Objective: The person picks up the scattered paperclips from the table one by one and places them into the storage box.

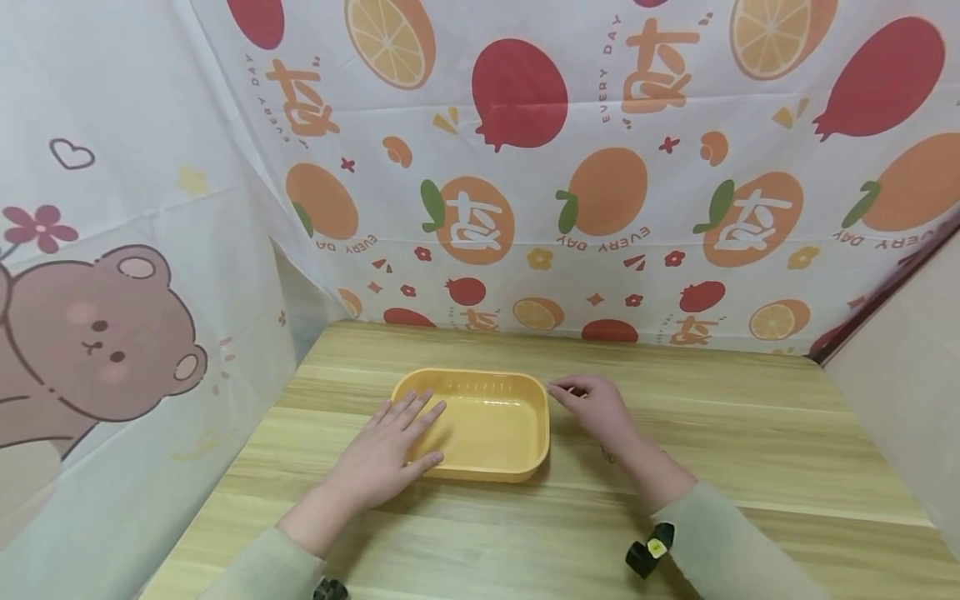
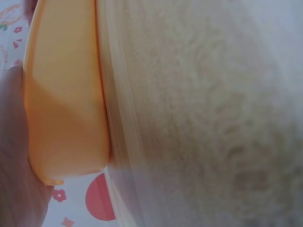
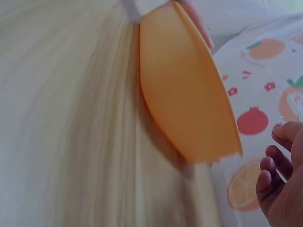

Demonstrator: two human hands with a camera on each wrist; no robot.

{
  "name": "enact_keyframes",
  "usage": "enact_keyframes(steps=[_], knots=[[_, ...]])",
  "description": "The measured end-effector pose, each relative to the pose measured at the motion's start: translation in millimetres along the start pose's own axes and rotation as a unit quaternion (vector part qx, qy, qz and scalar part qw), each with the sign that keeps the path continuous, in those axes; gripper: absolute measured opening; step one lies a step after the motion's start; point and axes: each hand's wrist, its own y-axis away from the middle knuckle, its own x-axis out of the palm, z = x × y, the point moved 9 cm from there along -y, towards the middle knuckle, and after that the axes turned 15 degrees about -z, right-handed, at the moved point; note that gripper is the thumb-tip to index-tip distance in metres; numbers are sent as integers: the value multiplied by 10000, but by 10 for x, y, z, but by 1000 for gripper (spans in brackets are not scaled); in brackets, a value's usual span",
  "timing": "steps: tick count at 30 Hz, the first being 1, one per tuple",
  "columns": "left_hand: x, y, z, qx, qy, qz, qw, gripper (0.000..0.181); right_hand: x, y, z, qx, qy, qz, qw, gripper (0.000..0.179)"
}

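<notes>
One yellow tray (image 1: 487,433) sitting lower centre of frame; left hand (image 1: 382,454) resting on its left side, fingers lying spread; right hand (image 1: 603,410) pinching small pale piece (image 3: 280,121) by tray's upper-right corner.

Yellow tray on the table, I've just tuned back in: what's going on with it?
A person is working at the yellow tray with both bare hands. The left hand lies over the tray's left side, fingers spread. The right hand pinches a small clear item near the far right corner; it is too small to identify for sure. The tray sits upright on the wooden table.
</notes>
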Motion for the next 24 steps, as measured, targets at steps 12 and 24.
enact_keyframes(steps=[12,24], knots=[[32,5,7,2,-2,-32,10000,72,389,-1,262,-63,-331,59,9994,15],[18,2,0,30,7,-98,9999,71,673,43,420,-433,-39,680,9967,15]])
